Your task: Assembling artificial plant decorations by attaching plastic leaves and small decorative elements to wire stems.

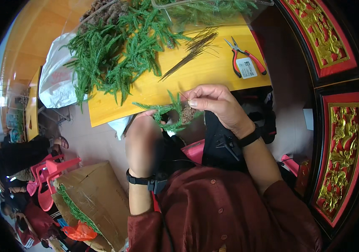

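Observation:
Just past the table's near edge, I have a green artificial fir sprig with a brown pine cone against its right side. My left hand is closed on the sprig's left part; a blur covers most of this hand. Thumb and forefinger of my right hand pinch a thin brown wire above the cone. Whether the wire is wound around the cone's base cannot be made out.
On the yellow table lie a heap of green sprigs, loose brown wires and red-handled pliers with a white label. A clear bin stands behind. An open cardboard box sits at lower left, beside pink chairs.

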### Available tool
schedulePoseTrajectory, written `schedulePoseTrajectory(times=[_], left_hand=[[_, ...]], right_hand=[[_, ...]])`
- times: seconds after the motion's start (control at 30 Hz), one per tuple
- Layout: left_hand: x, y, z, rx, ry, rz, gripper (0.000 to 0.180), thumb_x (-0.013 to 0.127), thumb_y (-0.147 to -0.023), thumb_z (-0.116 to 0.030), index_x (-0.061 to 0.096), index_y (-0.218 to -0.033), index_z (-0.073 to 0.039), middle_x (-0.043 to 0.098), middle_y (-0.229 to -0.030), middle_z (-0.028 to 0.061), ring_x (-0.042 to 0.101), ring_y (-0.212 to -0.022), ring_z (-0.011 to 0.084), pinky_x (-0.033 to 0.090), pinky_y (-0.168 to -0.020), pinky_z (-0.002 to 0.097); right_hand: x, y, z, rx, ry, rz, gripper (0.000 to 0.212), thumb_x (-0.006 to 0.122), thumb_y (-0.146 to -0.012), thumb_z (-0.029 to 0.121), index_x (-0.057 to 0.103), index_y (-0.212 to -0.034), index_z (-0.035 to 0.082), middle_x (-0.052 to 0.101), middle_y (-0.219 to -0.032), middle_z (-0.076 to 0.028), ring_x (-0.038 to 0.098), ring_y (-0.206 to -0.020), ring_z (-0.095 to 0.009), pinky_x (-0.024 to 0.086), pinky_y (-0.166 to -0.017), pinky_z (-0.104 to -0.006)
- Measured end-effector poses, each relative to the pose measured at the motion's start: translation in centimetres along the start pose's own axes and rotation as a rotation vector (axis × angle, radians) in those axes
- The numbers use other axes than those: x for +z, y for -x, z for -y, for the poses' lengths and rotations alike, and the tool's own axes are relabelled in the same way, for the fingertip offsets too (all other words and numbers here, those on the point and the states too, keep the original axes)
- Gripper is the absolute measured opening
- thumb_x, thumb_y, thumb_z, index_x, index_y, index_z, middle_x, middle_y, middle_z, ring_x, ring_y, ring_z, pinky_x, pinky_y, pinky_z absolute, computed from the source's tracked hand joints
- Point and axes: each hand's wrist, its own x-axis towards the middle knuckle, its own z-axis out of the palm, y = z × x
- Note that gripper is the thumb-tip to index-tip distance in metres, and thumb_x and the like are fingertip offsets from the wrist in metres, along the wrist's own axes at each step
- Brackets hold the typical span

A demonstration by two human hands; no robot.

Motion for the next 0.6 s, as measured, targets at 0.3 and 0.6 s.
schedulePoseTrajectory(times=[0.3, 0.6], left_hand=[[-0.9, -0.2, 0.2, 0.051, -0.237, 0.024, 0.014, 0.065, -0.087, -0.007, 0.065, -0.099, 0.0, 0.066, -0.086, 0.0049, 0.062, -0.074, 0.0101, 0.049, -0.062, 0.02], [-1.4, -0.5, 1.2, 0.115, -0.283, -0.007, 0.013, 0.063, -0.088, -0.008, 0.065, -0.099, 0.0, 0.066, -0.087, 0.0042, 0.061, -0.074, 0.0089, 0.049, -0.063, 0.0212]], right_hand=[[0.4, 0.5, -0.2, -0.113, -0.105, -0.016, 0.008, 0.059, -0.085, 0.003, 0.064, -0.089, -0.002, 0.067, -0.095, -0.011, 0.06, -0.087, -0.011, 0.045, -0.077, -0.0241], [4.1, 0.3, -4.4, -0.167, 0.621, -0.15, 0.004, 0.065, -0.079, 0.004, 0.063, -0.079, 0.001, 0.06, -0.063, 0.0, 0.052, -0.053, -0.004, 0.041, -0.05, -0.0211]])
